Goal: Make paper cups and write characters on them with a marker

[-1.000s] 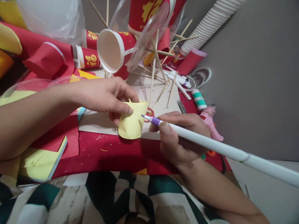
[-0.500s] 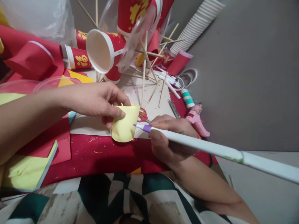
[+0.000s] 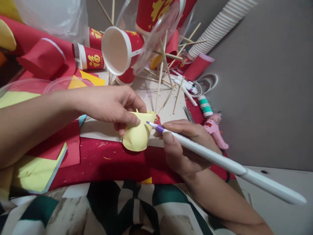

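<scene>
My left hand point(image 3: 122, 109) pinches a small curved piece of yellow paper point(image 3: 136, 133) by its upper left part, thumb in front and fingers behind. A white marker pen point(image 3: 207, 151) with a purple band lies in the closed grip of my right hand point(image 3: 188, 143). Its purple tip is at the paper's right side; whether it touches, I cannot tell. Partly hidden behind the paper are red-handled scissors point(image 3: 157, 119). Below the hands spreads a dark red cloth point(image 3: 97, 160), and a pale board point(image 3: 97, 129) lies under the paper.
Red paper cups point(image 3: 94, 58), a clear plastic lid and wooden sticks point(image 3: 160, 81) crowd the back. To the right are a pink glue gun point(image 3: 216, 130), a green-and-white roll point(image 3: 204, 106) and a cable. Yellow paper sheets point(image 3: 39, 169) lie at the left.
The view has shifted slightly, so most things appear farther right. The pen has swung, its tip now higher along the paper's right side and its far end in view. Both holds stay the same.
</scene>
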Available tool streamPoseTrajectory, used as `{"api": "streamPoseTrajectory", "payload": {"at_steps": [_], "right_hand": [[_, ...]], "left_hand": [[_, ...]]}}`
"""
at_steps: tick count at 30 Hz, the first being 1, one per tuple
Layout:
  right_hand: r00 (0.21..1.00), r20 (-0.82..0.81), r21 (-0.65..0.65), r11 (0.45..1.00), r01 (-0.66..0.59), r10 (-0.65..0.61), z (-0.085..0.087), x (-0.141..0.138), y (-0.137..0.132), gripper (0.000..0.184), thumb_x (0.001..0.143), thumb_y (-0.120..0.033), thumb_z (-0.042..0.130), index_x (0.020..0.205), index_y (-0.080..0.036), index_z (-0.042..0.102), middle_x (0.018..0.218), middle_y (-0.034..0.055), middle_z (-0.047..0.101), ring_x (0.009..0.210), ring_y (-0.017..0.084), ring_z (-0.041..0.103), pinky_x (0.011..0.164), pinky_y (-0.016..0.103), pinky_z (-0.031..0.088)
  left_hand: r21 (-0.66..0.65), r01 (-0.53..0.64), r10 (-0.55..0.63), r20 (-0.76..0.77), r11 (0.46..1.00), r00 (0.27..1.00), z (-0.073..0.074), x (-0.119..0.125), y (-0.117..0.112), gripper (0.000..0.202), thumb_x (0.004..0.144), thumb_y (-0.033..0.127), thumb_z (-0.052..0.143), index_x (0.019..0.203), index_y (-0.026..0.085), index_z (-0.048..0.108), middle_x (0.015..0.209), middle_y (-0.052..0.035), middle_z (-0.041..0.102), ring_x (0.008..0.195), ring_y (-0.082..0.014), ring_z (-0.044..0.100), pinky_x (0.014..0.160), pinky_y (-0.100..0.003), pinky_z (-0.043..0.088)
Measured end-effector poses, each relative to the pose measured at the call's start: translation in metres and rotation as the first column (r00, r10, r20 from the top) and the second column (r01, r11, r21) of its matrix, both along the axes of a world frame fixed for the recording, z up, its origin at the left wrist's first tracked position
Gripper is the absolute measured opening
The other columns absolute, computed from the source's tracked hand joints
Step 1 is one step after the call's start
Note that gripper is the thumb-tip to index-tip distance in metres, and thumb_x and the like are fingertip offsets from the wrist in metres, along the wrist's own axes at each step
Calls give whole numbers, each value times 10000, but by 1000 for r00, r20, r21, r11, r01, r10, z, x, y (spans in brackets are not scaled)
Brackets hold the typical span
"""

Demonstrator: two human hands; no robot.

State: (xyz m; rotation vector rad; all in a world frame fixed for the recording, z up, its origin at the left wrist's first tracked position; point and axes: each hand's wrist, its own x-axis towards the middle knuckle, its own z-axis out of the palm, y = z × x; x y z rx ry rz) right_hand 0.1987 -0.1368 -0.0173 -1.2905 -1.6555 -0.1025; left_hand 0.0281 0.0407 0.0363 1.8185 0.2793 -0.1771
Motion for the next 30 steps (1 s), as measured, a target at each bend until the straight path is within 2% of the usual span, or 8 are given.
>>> {"api": "streamPoseTrajectory", "payload": {"at_steps": [4,8,13,18,22,25,30], "right_hand": [[999,-26,99,995,-25,27,0,-2,4,232,860,-142,744,1066,-246,715,884,15,783,752,177,752,644,295,611],[999,-4,78,996,-38,38,-1,-1,5,241,865,-156,737,1079,-259,698,882,22,778,745,181,755,621,293,619],[991,115,68,994,-81,73,7,-3,6,210,878,-127,670,1045,-254,663,819,43,779,685,194,759,578,292,646],[981,173,68,992,-103,89,11,-5,9,184,880,-106,645,1024,-220,654,798,79,779,671,206,766,602,287,666],[991,123,150,986,-75,57,2,-7,11,143,887,-139,628,1000,-222,656,776,72,770,648,204,753,580,289,647],[993,95,163,983,-79,64,-4,-8,13,162,864,-124,644,993,-219,666,773,66,771,642,202,749,576,290,637],[993,105,207,976,-67,46,0,-10,14,192,860,-121,647,1012,-236,665,758,51,758,623,207,744,555,299,642]], "left_hand": [[59,16,-17,25,998,1000,1,0,-1,216,918,246,606,1047,208,776,713,36,740,607,-83,692,609,-142,498],[113,38,-43,44,993,998,2,-1,-1,216,925,254,587,1012,203,778,659,42,707,603,-76,672,643,-146,499],[94,40,-40,-7,995,999,3,0,-1,246,925,291,569,1020,207,780,724,22,731,665,-105,690,718,-192,529],[173,43,-45,3,984,999,4,0,-2,264,944,287,542,1015,207,783,709,25,718,664,-98,682,723,-187,532],[166,39,-38,-9,985,999,4,1,-3,261,935,283,550,1011,194,783,691,19,709,629,-97,665,706,-189,540],[193,35,-37,4,981,999,4,1,-3,253,933,294,561,1009,200,783,678,28,698,644,-95,667,720,-181,538],[122,46,-45,-12,991,999,3,1,-2,267,921,269,546,1029,214,783,718,28,724,668,-106,681,737,-194,542]]}}
